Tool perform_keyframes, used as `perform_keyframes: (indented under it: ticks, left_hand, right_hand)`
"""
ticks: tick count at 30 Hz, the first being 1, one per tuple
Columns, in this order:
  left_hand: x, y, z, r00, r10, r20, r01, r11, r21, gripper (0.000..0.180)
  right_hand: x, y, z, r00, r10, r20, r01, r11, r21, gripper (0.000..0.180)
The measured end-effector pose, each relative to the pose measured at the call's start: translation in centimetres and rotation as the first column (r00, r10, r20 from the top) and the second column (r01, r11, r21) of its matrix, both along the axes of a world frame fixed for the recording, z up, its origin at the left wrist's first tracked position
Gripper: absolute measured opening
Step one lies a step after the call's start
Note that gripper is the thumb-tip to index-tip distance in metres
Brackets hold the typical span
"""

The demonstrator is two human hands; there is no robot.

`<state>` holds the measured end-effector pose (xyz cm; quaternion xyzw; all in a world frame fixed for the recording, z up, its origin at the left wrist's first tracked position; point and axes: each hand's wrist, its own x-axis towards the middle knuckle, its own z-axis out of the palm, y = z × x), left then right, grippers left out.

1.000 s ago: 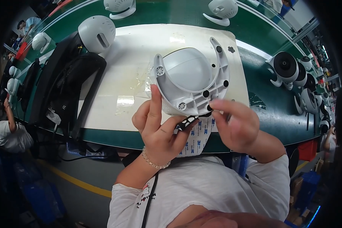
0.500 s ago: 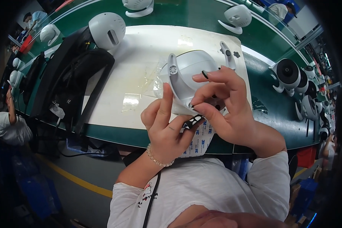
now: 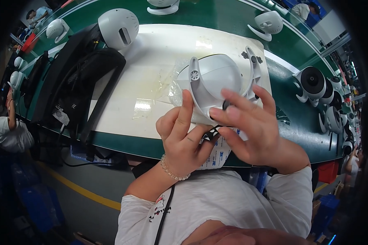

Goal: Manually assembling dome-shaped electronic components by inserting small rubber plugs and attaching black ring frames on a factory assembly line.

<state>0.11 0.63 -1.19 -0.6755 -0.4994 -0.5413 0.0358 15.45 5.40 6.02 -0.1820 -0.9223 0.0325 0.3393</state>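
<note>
"What did we see in the head view?"
"Our left hand [image 3: 180, 139] pinched a black strip [image 3: 212, 133] with white ovals between thumb and finger, its index finger raised near the U-shaped stand [image 3: 197, 90]."
"And our right hand [image 3: 251, 130]?"
"Its fingers hung loosely parted over the stand's near edge; blur kept us from telling whether they held anything."
"The white rounded device [image 3: 223, 75]?"
"On the cream mat [image 3: 122, 110], close to its right edge. We had more bare mat leftward, up to a black mesh bundle [image 3: 79, 77]."
</note>
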Motion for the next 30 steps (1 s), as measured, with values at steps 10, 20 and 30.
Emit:
perform_keyframes:
  ticks: [10,20,30]
  left_hand:
    - [-0.1,-0.5,0.5,0.999,-0.03,-0.045,0.024,0.993,-0.12,0.022]
    - [-0.1,-0.4,0.3,0.999,-0.02,-0.029,0.018,0.996,-0.083,0.022]
    - [-0.2,0.0,0.0,0.998,0.048,-0.032,-0.049,0.999,-0.005,0.017]
  right_hand:
    - [-3.4,4.7,2.8,0.998,-0.01,-0.058,-0.006,0.964,-0.266,0.008]
    - [-4.2,4.4,3.0,0.999,-0.044,0.026,0.046,0.995,-0.094,0.007]
    - [-1.7,4.6,4.3,0.96,-0.18,0.214,0.125,0.961,0.246,0.037]
